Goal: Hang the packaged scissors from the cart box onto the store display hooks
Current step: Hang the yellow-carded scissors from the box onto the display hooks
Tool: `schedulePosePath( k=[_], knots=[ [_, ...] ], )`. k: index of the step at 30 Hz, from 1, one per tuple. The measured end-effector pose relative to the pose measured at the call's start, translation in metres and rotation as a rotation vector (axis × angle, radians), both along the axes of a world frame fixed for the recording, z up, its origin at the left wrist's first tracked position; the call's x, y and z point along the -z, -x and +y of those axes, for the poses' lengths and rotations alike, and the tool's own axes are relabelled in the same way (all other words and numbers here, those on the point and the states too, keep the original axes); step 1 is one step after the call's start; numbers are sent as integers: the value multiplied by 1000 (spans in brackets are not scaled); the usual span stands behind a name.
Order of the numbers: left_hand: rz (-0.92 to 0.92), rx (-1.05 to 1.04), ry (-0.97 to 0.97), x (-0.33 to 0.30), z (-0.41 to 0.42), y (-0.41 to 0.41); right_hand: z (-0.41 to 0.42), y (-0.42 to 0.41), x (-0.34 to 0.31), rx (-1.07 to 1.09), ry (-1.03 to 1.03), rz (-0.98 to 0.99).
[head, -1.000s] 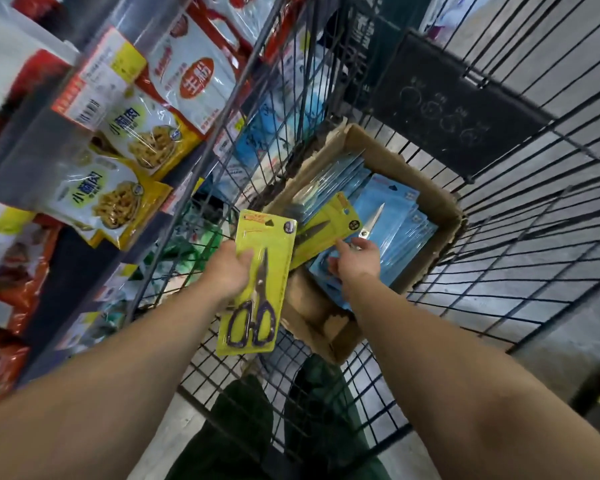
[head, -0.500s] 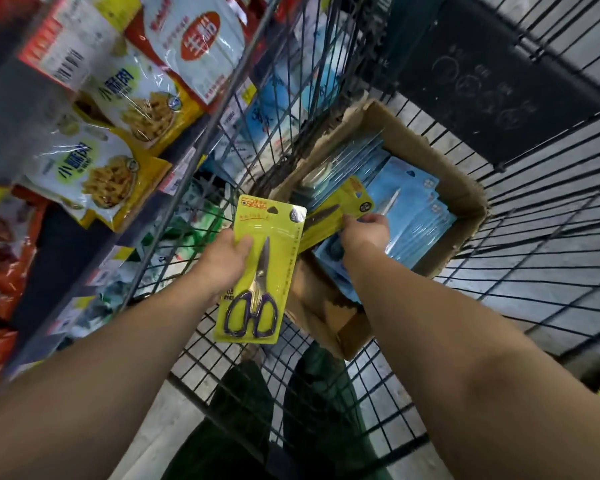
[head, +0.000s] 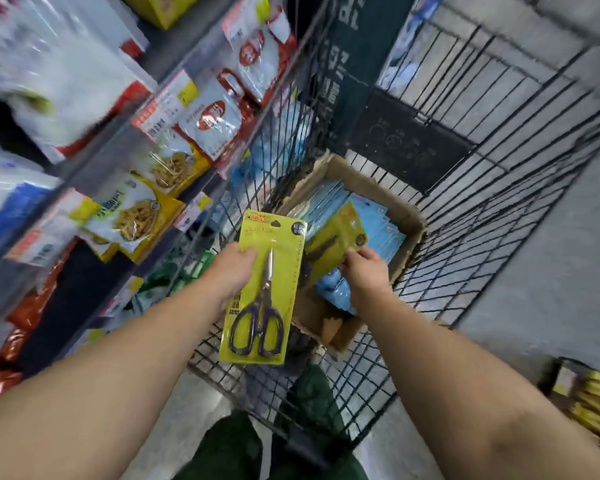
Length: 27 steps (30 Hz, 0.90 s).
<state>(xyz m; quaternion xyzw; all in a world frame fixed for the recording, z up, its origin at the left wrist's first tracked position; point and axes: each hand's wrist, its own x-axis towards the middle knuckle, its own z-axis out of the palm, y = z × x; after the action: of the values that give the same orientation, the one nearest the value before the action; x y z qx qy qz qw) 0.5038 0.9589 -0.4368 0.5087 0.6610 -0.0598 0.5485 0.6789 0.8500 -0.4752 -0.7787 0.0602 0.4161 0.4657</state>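
While our left hand grips a yellow-green scissors pack by its left edge, thumb lying over the front of the card and fingers hidden behind it, the pack hangs nearly upright above the near rim of the wire cart. Its scissors have dark purple handles at the bottom and blades pointing up. Our right hand reaches into the cardboard box, which sits inside the cart, and its fingers pinch the lower right edge of a second yellow scissors pack; that pack is tilted, its top leaning away to the right, and it lies over a stack of blue packs filling the box. The two yellow packs are just beside each other, the held one overlapping the other's lower left corner from our view. To the left we see a store shelf with hanging snack bags in yellow and white, blurred toward the upper left. At the far right edge, some gold-coloured goods sit near the grey floor. Dark green trouser legs show below the cart.
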Motion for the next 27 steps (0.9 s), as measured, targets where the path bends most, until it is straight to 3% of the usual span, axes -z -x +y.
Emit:
schedulePosePath(
  k=[6,12,20,27],
  knots=[
    [-236,6,0,-58,-7,27,-33,42,-97,-7,-130,-104],
    [-289,124,-103,-114,-36,68,-49,85,-153,-191,-121,-268],
    [-326,-51,-266,-143,-71,136,-62,142,-189,-348,-201,-326],
    [-307,-278,-396,-164,-151,232,-90,216,-196,-599,-288,-395]
  ],
)
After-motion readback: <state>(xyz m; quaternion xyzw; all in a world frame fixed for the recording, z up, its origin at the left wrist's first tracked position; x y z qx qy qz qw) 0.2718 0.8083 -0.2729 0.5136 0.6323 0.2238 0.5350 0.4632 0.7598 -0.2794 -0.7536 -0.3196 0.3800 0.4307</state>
